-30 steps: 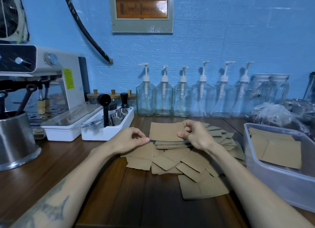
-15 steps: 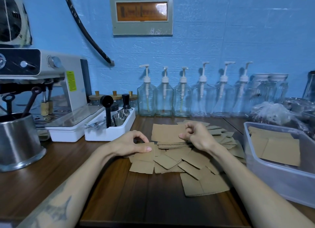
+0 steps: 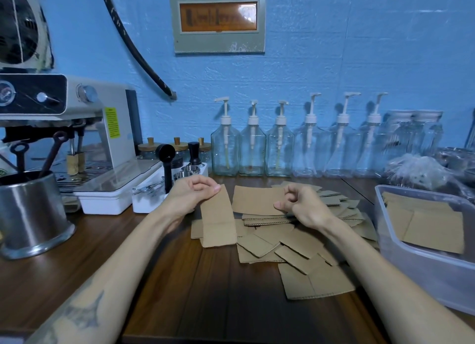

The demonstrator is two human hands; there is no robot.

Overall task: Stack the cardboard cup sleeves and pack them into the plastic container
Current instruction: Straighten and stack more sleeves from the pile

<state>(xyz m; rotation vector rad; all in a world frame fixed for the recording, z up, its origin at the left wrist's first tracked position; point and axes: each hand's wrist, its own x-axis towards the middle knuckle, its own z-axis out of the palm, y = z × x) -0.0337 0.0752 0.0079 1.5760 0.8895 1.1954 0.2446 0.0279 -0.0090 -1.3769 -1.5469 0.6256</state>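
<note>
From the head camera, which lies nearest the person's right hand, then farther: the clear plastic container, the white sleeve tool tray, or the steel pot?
From the right hand:
1. Clear plastic container, to its right.
2. White tool tray, across to the left.
3. Steel pot, far left.

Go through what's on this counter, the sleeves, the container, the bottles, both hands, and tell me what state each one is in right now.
left hand: pinching one sleeve by its top edge
lifted sleeve: flat, hanging down from the left hand
right hand: gripping the stack
stack of sleeves: partly gathered, flat
loose sleeves: scattered on the counter
plastic container: lid off, some sleeves inside
pump bottles: upright, capped, look empty
</note>
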